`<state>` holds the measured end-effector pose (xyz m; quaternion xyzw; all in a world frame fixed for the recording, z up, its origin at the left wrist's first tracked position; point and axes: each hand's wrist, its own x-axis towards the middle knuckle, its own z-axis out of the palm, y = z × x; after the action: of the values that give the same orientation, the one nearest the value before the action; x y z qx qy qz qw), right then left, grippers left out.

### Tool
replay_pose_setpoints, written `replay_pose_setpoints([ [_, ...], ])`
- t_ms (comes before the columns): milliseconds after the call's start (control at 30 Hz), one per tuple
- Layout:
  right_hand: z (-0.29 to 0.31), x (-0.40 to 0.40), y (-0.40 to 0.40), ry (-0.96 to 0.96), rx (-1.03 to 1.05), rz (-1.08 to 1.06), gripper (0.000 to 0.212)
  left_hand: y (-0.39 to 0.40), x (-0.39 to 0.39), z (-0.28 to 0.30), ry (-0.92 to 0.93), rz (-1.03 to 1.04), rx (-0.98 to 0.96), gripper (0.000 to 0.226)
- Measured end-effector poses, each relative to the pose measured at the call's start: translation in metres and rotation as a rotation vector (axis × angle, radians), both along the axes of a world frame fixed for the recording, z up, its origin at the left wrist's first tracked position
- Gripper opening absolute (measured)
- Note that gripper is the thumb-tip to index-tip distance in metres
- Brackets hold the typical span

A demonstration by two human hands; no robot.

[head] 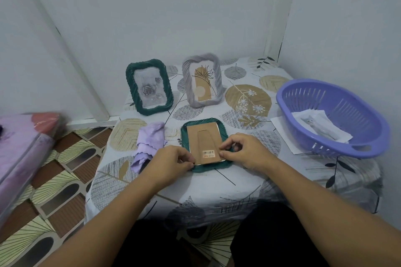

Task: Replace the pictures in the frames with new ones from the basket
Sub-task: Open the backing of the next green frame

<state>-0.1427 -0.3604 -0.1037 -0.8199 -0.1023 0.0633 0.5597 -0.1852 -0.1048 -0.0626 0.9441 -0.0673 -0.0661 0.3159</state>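
A green frame point(185, 131) lies face down near the table's front, its brown cardboard backing point(202, 138) with a barcode sticker facing up. My left hand point(173, 158) pinches the backing's near left corner. My right hand point(240, 150) pinches its near right edge. At the back stand a green frame point(149, 86) with a rose picture and a grey frame point(202, 81) with a plant drawing. On the right sits a purple basket point(332, 117) holding white pictures point(319, 125).
A lilac cloth point(147, 143) lies crumpled just left of the face-down frame. A white sheet point(282, 129) sticks out from under the basket. The table point(245, 171), in a leaf-print cloth, stands in a wall corner. A pink bundle point(23, 143) sits at far left.
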Motion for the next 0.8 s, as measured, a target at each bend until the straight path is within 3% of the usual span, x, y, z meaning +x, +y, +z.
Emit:
replay_pose_setpoints([
  [233, -0.003, 0.0023, -0.0003, 0.006, 0.013, 0.007, 0.015, -0.0008, -0.0017, 0.0009, 0.003, -0.034, 0.001, 0.016],
  [433, -0.0046, 0.0032, -0.0007, 0.008, 0.017, 0.008, 0.014, -0.0071, -0.0026, 0.0059, -0.115, -0.116, 0.13, 0.02],
  [800, -0.0077, 0.0052, -0.0018, 0.008, 0.026, 0.012, 0.016, -0.0018, 0.0071, 0.0084, 0.008, -0.173, 0.053, 0.018],
])
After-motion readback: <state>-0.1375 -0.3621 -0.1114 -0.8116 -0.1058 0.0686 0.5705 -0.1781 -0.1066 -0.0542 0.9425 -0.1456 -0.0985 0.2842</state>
